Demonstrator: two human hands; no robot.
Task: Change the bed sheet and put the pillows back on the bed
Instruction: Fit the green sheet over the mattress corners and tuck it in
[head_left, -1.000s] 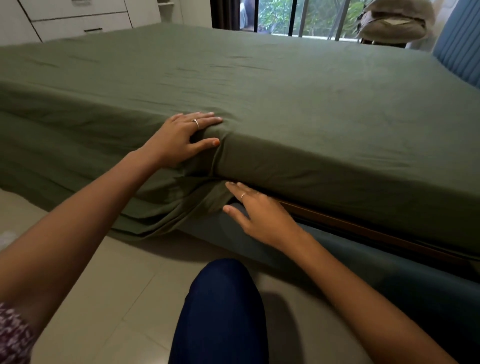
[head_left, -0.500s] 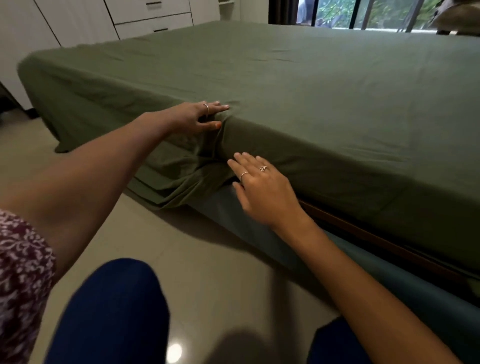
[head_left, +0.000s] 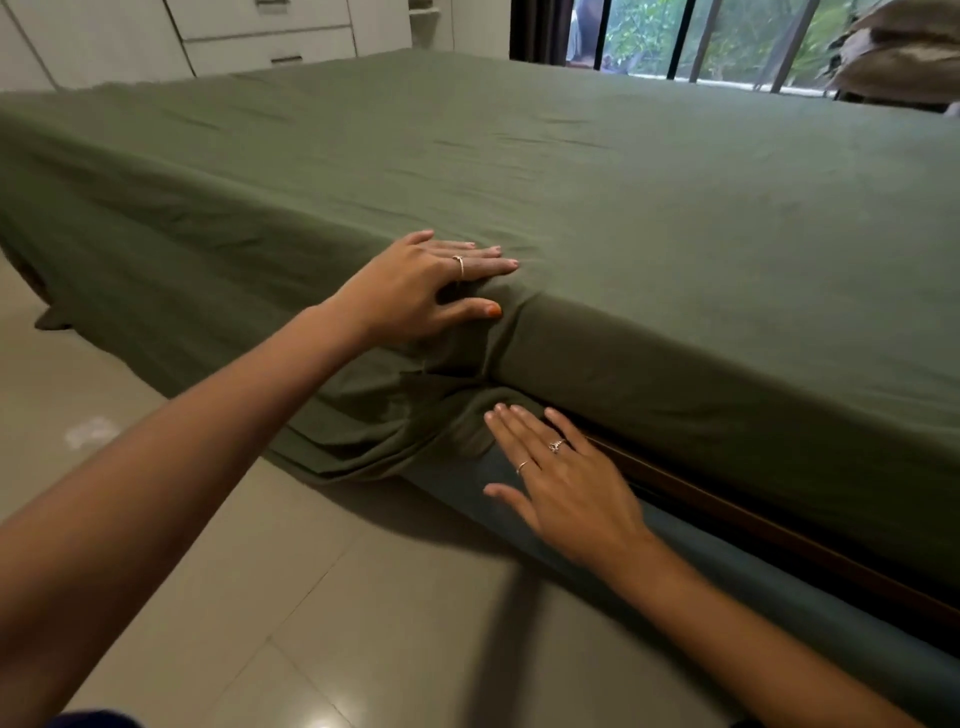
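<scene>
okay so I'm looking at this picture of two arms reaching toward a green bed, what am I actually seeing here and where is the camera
There is no machine here. A person wears a camera on the head, looking forward and down at their own hands. The left hand lies flat on the green bed sheet at the mattress edge, thumb down the side. The right hand is lower, its straight fingers touching the bunched sheet where it hangs near the blue bed base. Neither hand grips anything. The sheet's left part hangs loose to the tiled floor. Pillows sit off the bed by the window.
</scene>
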